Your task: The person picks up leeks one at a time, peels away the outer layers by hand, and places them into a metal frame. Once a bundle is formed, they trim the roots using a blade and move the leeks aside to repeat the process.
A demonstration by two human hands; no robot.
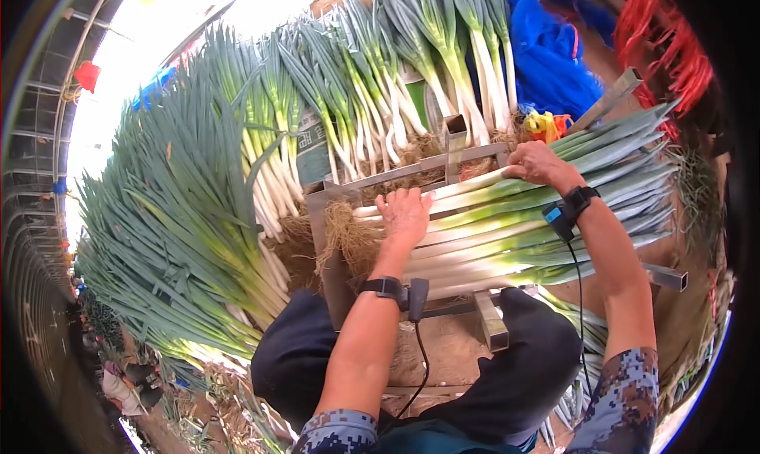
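Observation:
Long green onions (475, 248) lie side by side across a metal frame (317, 216), their roots at its left plate and their green leaves to the right. My left hand (404, 215) rests on the white stalks near the roots, fingers spread. Farther right, my right hand (542, 167) has its fingers closed around a stalk at the far edge of the layer, where white turns to green. Tangled roots (348, 236) hang beside the left plate.
More green onions (182, 193) are heaped at the left, and others (443, 50) stand beyond the frame. Blue netting (550, 54) and red strands (673, 50) are at the upper right. Metal bars (491, 323) stick out near my knees. A person (123, 387) is at the lower left.

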